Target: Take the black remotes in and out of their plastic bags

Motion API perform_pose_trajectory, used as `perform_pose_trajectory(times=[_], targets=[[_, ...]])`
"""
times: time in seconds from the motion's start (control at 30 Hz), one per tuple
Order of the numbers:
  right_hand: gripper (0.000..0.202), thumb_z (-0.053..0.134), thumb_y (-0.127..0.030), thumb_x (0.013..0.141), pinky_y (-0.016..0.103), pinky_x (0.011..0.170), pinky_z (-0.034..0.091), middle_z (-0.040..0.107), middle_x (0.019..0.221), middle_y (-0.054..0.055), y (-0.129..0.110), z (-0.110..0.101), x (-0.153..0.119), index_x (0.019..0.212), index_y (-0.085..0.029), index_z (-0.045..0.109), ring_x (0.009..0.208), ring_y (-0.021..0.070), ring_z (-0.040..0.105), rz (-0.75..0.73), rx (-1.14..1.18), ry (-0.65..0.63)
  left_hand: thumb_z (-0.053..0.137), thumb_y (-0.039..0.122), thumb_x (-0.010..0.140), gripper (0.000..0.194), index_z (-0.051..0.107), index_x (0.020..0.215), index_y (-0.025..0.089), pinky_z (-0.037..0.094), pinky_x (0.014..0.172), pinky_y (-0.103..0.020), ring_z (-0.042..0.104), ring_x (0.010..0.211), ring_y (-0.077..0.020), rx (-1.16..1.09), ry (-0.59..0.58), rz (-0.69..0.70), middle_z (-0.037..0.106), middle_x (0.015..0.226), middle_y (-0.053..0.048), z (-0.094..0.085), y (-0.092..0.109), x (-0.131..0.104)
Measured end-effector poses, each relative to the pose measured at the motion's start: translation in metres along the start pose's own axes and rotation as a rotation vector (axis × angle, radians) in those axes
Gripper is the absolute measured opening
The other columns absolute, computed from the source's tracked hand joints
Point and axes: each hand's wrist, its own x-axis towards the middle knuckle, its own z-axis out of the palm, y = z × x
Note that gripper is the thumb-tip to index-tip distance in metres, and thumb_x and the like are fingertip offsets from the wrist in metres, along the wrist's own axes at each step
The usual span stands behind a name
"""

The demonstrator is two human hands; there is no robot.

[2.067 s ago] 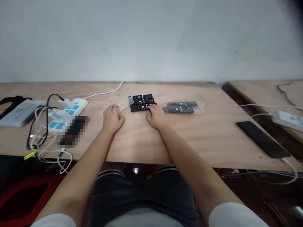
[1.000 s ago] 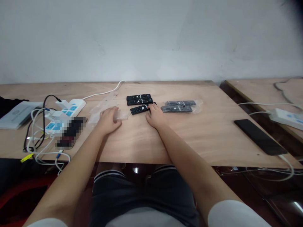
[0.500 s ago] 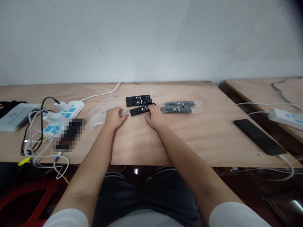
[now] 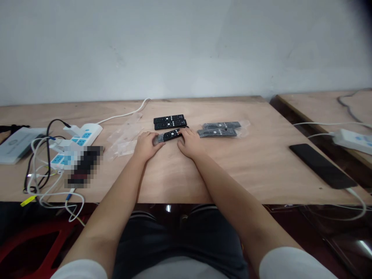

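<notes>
A black remote control (image 4: 171,135) with pale buttons lies across the gap between my hands. My right hand (image 4: 190,142) grips its right end, fingers over the top and thumb on the near side. A clear plastic sleeve (image 4: 158,138) covers the left end of the remote, and my left hand (image 4: 146,145) pinches it there between thumb and fingers. Just behind, two bare black remotes (image 4: 169,122) lie side by side. To the right of my right hand are two more remotes (image 4: 220,129) in clear plastic sleeves.
Flattened clear plastic bags (image 4: 124,148) lie left of my left hand. Further left stand a white power strip (image 4: 92,131), tangled cables and a blurred-out dark object (image 4: 85,164). A black phone (image 4: 321,164) on a cable lies at right. A wall rises behind the wooden table (image 4: 244,170).
My left hand has moved right with the plastic sleeve, which now overlaps the remote's left end. The remote has shifted slightly right and away from me, still in my right hand.
</notes>
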Motion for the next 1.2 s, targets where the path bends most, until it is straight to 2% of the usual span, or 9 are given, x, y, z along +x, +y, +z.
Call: perform_pose_trajectory(times=[0.2, 0.43, 0.67, 0.83, 0.97, 1.2], targets=[[0.037, 0.055, -0.028, 0.091, 0.052, 0.109, 0.039, 0.066, 0.138, 0.014, -0.003, -0.002, -0.001, 0.126, -0.02, 0.063, 0.13, 0.0348, 0.053, -0.026, 0.003, -0.031, 0.075, 0.054, 0.085, 0.045, 0.069, 0.116, 0.022, 0.044, 0.104, -0.046, 0.062, 0.115, -0.0327, -0.004, -0.006, 0.011, 0.072, 0.118, -0.012, 0.006, 0.007, 0.0], [0.038, 0.052, -0.025, 0.093, 0.05, 0.109, 0.039, 0.064, 0.14, 0.014, -0.002, -0.002, -0.001, 0.129, -0.019, 0.062, 0.131, 0.0339, 0.052, -0.014, -0.026, -0.029, 0.079, 0.059, 0.08, 0.064, 0.062, 0.129, 0.021, 0.035, 0.113, -0.048, 0.057, 0.128, -0.0355, 0.033, 0.044, -0.004, 0.068, 0.13, -0.014, -0.001, 0.014, -0.003], [0.037, 0.053, -0.023, 0.091, 0.051, 0.107, 0.04, 0.065, 0.139, 0.014, 0.001, 0.0, 0.0, 0.127, -0.018, 0.063, 0.129, 0.0344, 0.053, 0.005, -0.012, -0.011, 0.079, 0.052, 0.082, 0.05, 0.065, 0.12, 0.022, 0.037, 0.11, -0.048, 0.06, 0.123, -0.0343, 0.042, 0.114, -0.002, 0.072, 0.122, -0.011, -0.009, 0.006, -0.007], [0.035, 0.054, -0.025, 0.091, 0.052, 0.105, 0.04, 0.066, 0.137, 0.014, 0.002, 0.001, 0.0, 0.124, -0.019, 0.065, 0.126, 0.0351, 0.053, 0.003, 0.0, 0.015, 0.078, 0.045, 0.083, 0.033, 0.071, 0.106, 0.022, 0.042, 0.106, -0.048, 0.065, 0.112, -0.0321, 0.006, 0.085, -0.008, 0.075, 0.11, -0.009, -0.004, 0.001, -0.006], [0.035, 0.056, -0.028, 0.091, 0.053, 0.104, 0.04, 0.066, 0.136, 0.014, 0.003, 0.002, -0.001, 0.123, -0.019, 0.066, 0.125, 0.0359, 0.053, -0.008, -0.002, 0.019, 0.078, 0.045, 0.085, 0.035, 0.071, 0.109, 0.021, 0.046, 0.102, -0.047, 0.066, 0.109, -0.0311, -0.02, 0.086, 0.017, 0.075, 0.109, -0.01, 0.001, -0.001, -0.003], [0.032, 0.055, -0.027, 0.091, 0.052, 0.103, 0.04, 0.068, 0.134, 0.013, 0.001, 0.003, 0.0, 0.119, -0.019, 0.067, 0.123, 0.0349, 0.055, -0.009, -0.009, 0.044, 0.081, 0.044, 0.083, 0.044, 0.07, 0.118, 0.021, 0.048, 0.104, -0.049, 0.067, 0.113, -0.0317, -0.081, 0.076, 0.088, 0.075, 0.116, -0.011, 0.006, 0.0, -0.001]])
